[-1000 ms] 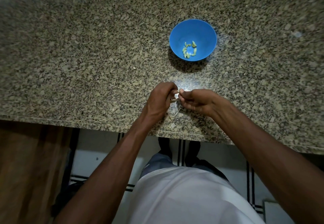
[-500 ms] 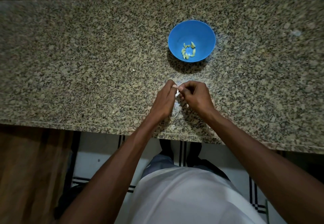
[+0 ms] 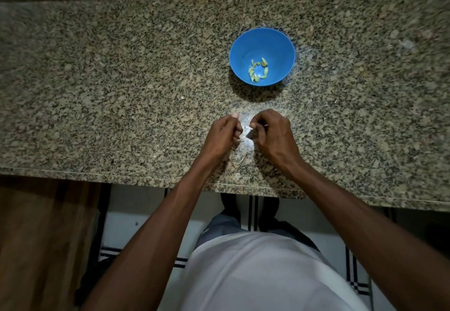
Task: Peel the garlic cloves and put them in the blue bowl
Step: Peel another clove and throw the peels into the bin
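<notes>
The person stands at the near edge of the speckled granite table [image 3: 121, 91], both forearms reaching over it. The two hands are low over the stone, close together but with a small gap between them. The left hand [image 3: 225, 133] has its fingers curled in, thumb up at the top, and it seems to pinch something small and pale at its inner side; whether that is a clove or a scrap of skin is too small to tell. The right hand [image 3: 272, 131] is curled too, fingertips tucked toward the gap, and what it holds, if anything, I cannot tell.

Under and between the hands lies a thin litter of pale garlic skins [image 3: 239, 158], some of it trailing back toward the table's edge.

The bowl [image 3: 262, 42] sits upright on the table beyond the hands, a little to the right and apart from them. At its bottom lies a small cluster of peeled cloves [image 3: 258, 70], yellowish, touching one another.

Below the table's edge show a white shirt [image 3: 255, 274] and a pale floor with dark stripes.
</notes>
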`<state>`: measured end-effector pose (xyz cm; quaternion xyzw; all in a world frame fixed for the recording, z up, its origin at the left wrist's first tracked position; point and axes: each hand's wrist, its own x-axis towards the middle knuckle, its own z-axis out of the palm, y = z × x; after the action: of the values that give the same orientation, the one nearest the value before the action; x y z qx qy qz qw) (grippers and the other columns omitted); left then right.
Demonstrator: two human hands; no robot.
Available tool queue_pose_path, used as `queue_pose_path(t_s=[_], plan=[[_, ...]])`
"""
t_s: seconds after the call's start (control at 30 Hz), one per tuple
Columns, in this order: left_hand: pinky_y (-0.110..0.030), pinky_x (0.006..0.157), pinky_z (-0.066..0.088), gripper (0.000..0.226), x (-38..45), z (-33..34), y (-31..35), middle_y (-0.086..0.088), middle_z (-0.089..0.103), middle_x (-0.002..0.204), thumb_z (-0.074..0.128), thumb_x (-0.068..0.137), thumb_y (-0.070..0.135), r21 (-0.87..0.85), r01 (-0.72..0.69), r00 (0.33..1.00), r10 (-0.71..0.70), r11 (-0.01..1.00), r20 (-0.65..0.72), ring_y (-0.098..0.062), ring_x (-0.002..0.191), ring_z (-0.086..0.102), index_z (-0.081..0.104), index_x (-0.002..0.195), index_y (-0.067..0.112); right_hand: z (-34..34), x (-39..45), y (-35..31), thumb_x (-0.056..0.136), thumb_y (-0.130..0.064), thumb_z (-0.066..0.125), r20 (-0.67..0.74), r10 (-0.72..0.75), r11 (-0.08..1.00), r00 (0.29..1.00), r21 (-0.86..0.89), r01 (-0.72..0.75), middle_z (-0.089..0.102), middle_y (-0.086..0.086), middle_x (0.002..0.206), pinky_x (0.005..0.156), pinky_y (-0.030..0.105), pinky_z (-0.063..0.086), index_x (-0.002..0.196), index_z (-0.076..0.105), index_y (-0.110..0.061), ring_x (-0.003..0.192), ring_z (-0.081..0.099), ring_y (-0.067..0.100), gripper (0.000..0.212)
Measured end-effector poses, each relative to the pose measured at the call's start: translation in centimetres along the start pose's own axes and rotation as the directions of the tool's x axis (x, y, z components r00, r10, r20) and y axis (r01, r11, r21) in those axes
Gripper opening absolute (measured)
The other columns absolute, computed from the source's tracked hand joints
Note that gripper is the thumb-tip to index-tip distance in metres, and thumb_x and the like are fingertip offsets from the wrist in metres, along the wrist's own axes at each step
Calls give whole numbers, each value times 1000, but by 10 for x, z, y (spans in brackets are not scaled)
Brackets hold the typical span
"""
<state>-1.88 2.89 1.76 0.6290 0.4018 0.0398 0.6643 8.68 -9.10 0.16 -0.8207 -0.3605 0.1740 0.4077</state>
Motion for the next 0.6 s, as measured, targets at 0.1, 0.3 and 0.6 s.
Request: queue_pose_path(t_s=[0.1,0.3,0.6], plan=[[-24,65,48,34,-1,-8,-4,0,60,77,43,113,30,36,-45,999,46,998,-3,-10,69,55,64,92,13,-6,0,5,99,-12,69,104,155,981,982,98,-165,75,-2,82,64,25,59,90,72,-11,72,74,12,10],[-40,82,59,16,-3,-13,-13,-4,71,92,57,107,19,38,-55,994,58,998,-88,-15,86,67,68,109,7,-11,1,6,90,-3,79,283,333,880,899,251,-404,79,7,78,72,43,66,92,73,-7,72,79,22,7],[-22,75,60,19,-13,-12,-16,-7,79,106,77,91,1,-111,-99,983,81,989,-162,-14,91,78,75,109,-6,-10,5,2,90,-5,76,281,277,939,919,123,-320,80,-3,86,71,31,61,95,82,-16,80,76,12,14]])
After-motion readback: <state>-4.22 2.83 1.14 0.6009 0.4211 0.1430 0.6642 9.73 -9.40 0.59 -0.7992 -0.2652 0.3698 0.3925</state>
